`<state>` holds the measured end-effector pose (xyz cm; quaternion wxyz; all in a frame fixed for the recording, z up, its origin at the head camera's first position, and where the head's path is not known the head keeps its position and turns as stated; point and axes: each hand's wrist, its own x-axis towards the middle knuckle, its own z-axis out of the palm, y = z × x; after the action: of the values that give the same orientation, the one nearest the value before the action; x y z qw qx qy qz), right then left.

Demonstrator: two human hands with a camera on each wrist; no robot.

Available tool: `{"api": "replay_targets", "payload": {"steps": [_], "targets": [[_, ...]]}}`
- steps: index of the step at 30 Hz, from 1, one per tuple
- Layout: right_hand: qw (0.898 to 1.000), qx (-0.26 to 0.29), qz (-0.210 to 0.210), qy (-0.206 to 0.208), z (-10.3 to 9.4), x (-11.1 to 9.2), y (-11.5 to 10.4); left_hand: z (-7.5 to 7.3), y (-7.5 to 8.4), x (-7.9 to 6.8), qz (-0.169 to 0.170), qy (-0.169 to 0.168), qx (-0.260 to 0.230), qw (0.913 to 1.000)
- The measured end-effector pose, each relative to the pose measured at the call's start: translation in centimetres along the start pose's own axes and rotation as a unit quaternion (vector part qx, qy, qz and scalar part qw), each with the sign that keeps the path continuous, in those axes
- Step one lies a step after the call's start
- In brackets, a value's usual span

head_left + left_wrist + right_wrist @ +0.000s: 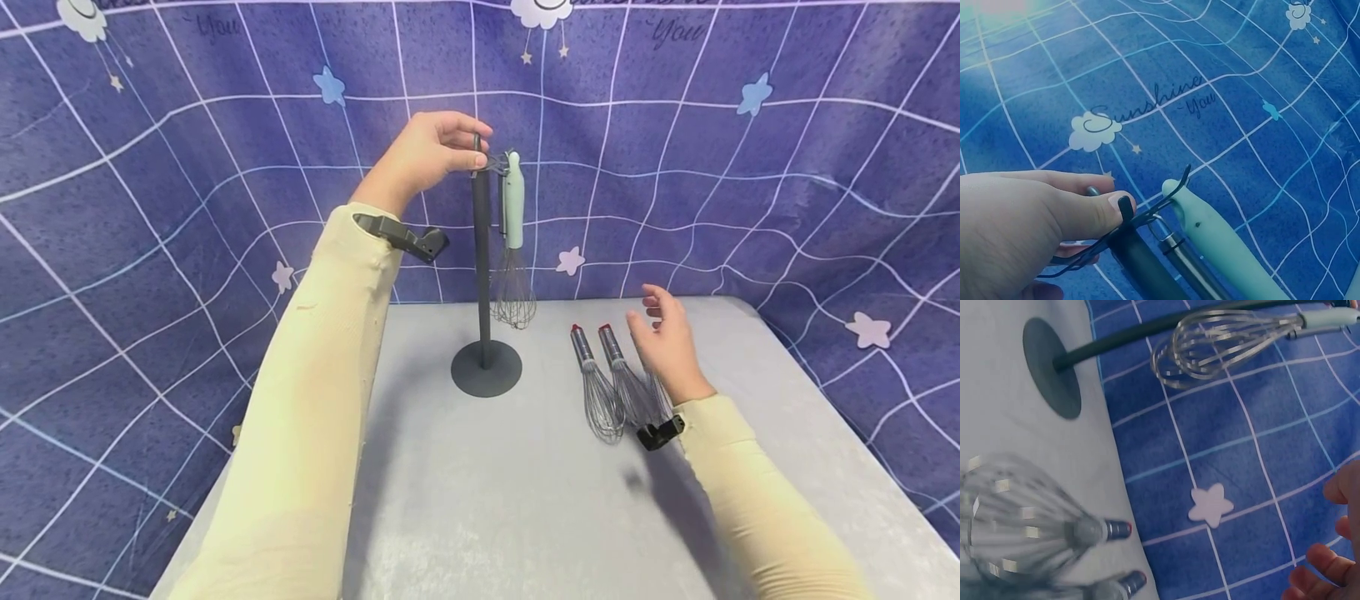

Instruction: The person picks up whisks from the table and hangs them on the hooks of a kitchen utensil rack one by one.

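Observation:
My left hand [435, 154] pinches the top of a dark utensil stand [482, 267] between thumb and fingers, right at its hooks [1154, 209]. From those hooks hangs a whisk with a pale green handle [513, 204]. Beside it hangs a second whisk with a metal handle [1194, 269], mostly behind the green one in the head view. My right hand [666, 342] holds nothing, fingers loosely bent, over the whisks on the table. Two of these, a left whisk [600, 396] and a middle whisk [630, 383], show red handle ends; a third lies partly hidden under my hand.
The stand's round base [486, 379] sits on a light grey table [480, 500] near its back edge. A blue-purple patterned curtain [637, 125] hangs behind the table and along its sides.

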<state>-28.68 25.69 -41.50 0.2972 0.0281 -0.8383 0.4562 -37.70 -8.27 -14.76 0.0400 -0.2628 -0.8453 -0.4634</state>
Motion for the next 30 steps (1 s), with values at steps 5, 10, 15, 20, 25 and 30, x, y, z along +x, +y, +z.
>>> {"api": "replay_targets", "payload": {"steps": [5, 10, 15, 20, 25, 30], "targets": [[1.000, -0.020, 0.014, -0.007, -1.4, 0.1, 0.9, 0.0, 0.4, 0.0, -0.005, 0.008, 0.022, 0.9997], [0.998, -0.057, 0.031, -0.024, -2.6, -0.2, 2.3, 0.0, 0.7, 0.1, -0.016, 0.012, 0.045, 0.9988], [0.992, -0.095, 0.047, -0.064, -3.3, -1.0, 4.3, 0.0, 0.9, 0.0, -0.023, 0.017, 0.078, 0.9966], [0.981, -0.137, 0.067, -0.116, -3.8, -1.8, 5.6, -0.1, 1.0, 0.0, -0.025, 0.024, 0.121, 0.9920], [0.968, -0.172, 0.087, -0.160, -4.0, -2.5, 6.1, 0.0, 0.8, 0.1, -0.010, 0.035, 0.130, 0.9908], [0.953, -0.202, 0.114, -0.195, -4.0, -3.0, 6.3, 0.1, 0.8, 0.1, -0.007, 0.045, 0.140, 0.9892]]}}
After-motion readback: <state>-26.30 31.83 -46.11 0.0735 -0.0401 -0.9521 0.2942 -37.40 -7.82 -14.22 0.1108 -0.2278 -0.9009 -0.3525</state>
